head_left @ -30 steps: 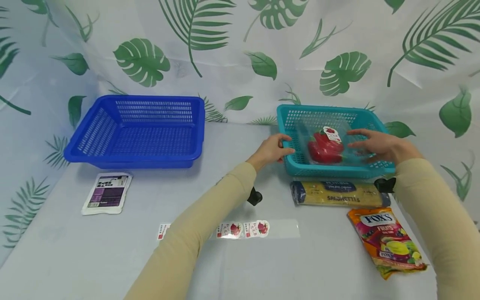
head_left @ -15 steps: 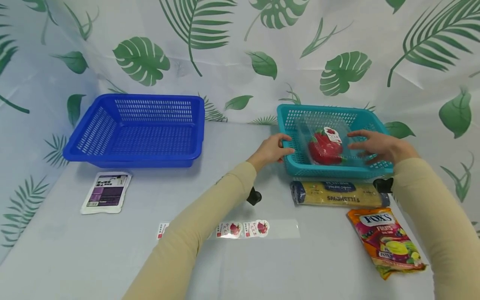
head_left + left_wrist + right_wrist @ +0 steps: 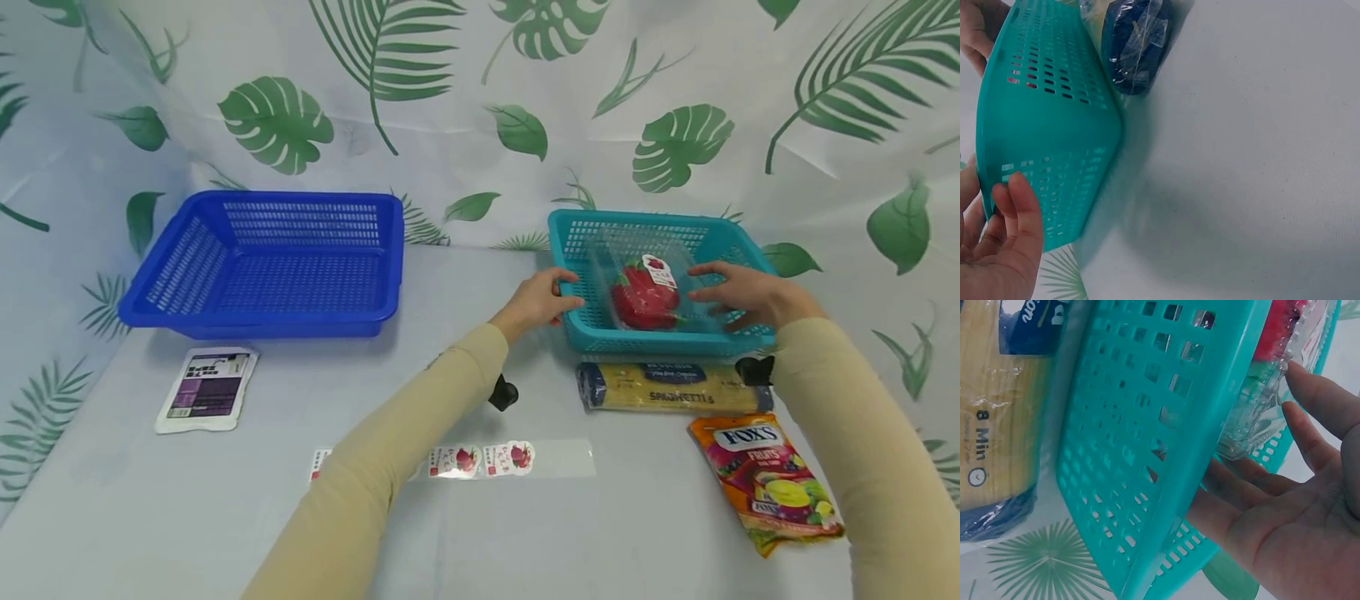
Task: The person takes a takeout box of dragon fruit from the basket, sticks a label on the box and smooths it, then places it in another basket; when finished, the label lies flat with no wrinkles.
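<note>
My left hand (image 3: 534, 305) grips the left rim of the teal basket (image 3: 675, 342), fingers curled under the edge and thumb to the inside. A clear plastic box (image 3: 611, 250) tilts in the basket, holding a red dragon fruit (image 3: 641, 302) with green tips. On its lid is a white sticker (image 3: 660, 271) with a fruit picture. My right hand (image 3: 738, 293) reaches over the basket's right side with its fingers spread. In the right wrist view, the fingertips of this hand (image 3: 1291, 506) are right at the edge of the box (image 3: 1241, 434).
A spaghetti packet (image 3: 671, 387) lies before the teal basket, a candy bag (image 3: 768, 479) nearer at right. At left stands a blue basket (image 3: 300, 283), with a flat white packet (image 3: 206, 389) in front. A sticker strip (image 3: 558, 458) lies partly behind the left sleeve (image 3: 390, 458).
</note>
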Demonstrator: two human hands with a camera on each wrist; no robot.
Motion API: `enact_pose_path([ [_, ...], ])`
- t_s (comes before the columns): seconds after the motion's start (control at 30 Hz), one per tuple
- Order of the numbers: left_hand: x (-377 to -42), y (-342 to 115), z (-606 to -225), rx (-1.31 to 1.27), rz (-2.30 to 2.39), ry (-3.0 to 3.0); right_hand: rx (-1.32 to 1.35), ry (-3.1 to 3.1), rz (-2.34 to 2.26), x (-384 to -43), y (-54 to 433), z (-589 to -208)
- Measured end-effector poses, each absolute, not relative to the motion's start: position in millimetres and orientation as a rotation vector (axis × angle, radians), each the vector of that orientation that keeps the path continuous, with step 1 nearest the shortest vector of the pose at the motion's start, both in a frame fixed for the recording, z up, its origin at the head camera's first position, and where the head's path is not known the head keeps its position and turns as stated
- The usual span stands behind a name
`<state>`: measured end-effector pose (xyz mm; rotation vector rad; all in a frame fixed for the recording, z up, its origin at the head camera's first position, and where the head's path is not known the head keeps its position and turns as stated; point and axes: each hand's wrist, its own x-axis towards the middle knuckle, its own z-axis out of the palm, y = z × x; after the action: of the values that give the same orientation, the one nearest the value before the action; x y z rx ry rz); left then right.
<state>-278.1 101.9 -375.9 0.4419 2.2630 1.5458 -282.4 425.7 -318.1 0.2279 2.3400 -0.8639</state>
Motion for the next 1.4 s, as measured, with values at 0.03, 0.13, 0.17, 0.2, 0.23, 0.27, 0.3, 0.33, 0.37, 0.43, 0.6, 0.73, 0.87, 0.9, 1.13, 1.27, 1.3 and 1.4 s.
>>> enact_pose_path([
  [0.03,-278.6,101.4,-376.2,0.438,1.546,2.267,0.222,2.344,-0.859,-282.8,424.2,-317.6],
  [0.13,-279.7,100.0,-376.7,0.433,1.547,2.276,0.22,2.358,-0.854,-283.9,420.3,-316.9],
  [0.17,-279.9,99.7,-376.7,0.434,1.552,2.274,0.222,2.363,-0.855,-284.1,419.4,-317.1],
  [0.2,-280.1,99.5,-376.7,0.434,1.552,2.274,0.228,2.366,-0.858,-284.1,418.7,-317.5],
  [0.23,-280.3,99.4,-376.9,0.433,1.55,2.276,0.231,2.369,-0.86,-284.0,418.2,-317.8],
  [0.27,-280.4,99.4,-377.0,0.432,1.55,2.274,0.231,2.371,-0.865,-284.0,418.2,-318.5],
  [0.3,-280.5,99.3,-377.2,0.43,1.551,2.274,0.232,2.372,-0.872,-283.9,418.4,-319.2],
  [0.33,-280.6,99.4,-377.6,0.429,1.549,2.277,0.234,2.37,-0.884,-283.7,418.9,-320.0],
  [0.37,-280.7,99.5,-377.9,0.43,1.549,2.277,0.232,2.371,-0.894,-283.3,419.7,-320.7],
  [0.43,-280.8,99.8,-378.7,0.432,1.549,2.278,0.232,2.368,-0.925,-282.5,422.2,-322.5],
  [0.6,-281.0,101.2,-380.1,0.442,1.565,2.266,0.249,2.341,-1.019,-279.2,429.6,-328.1],
  [0.73,-280.8,101.9,-380.6,0.442,1.563,2.265,0.255,2.328,-1.058,-277.0,431.7,-331.5],
  [0.87,-280.2,101.7,-379.9,0.445,1.561,2.264,0.246,2.359,-1.051,-276.4,431.0,-331.2],
  [0.9,-280.0,101.7,-379.7,0.446,1.562,2.262,0.248,2.368,-1.049,-276.7,431.0,-331.0],
  [1.13,-278.4,102.4,-377.7,0.448,1.565,2.258,0.233,2.38,-1.029,-276.7,433.2,-332.7],
  [1.27,-278.0,102.9,-377.7,0.444,1.572,2.252,0.232,2.367,-1.036,-275.1,435.2,-333.7],
  [1.3,-278.0,103.0,-377.8,0.444,1.569,2.254,0.236,2.367,-1.041,-274.9,435.3,-333.4],
  [1.4,-278.0,103.6,-378.1,0.447,1.554,2.266,0.249,2.368,-1.057,-275.0,436.0,-332.3],
])
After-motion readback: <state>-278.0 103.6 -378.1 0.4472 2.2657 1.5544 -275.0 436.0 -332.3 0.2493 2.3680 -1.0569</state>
